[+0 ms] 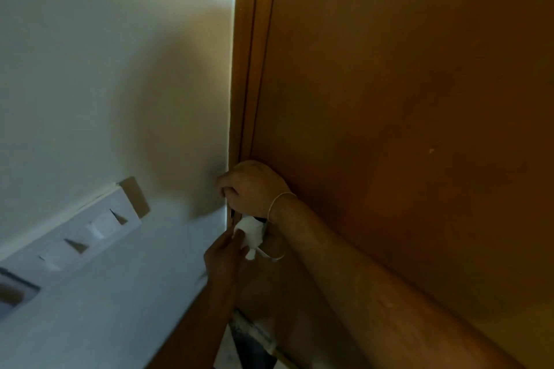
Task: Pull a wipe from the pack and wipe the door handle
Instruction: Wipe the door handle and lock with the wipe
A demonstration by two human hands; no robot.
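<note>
One white wipe [250, 232], lower centre of frame, bunched w/ a thin tail hanging down-right; no clear long axis. It sits at the edge of the brown door [404, 99], where the handle is hidden behind hands and wipe. Two hands: left hand [223, 255] pinches the wipe, grip closed on it. Right hand [254, 186], just above, curled at the door edge; can't tell what it grips. One wristband [280, 204]. White switch plate [75, 237] at lower left on the wall [90, 69].

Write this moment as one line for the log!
right hand: gripping at door edge | left hand: holding wipe below it | handle: hidden | pack: unseen
</note>
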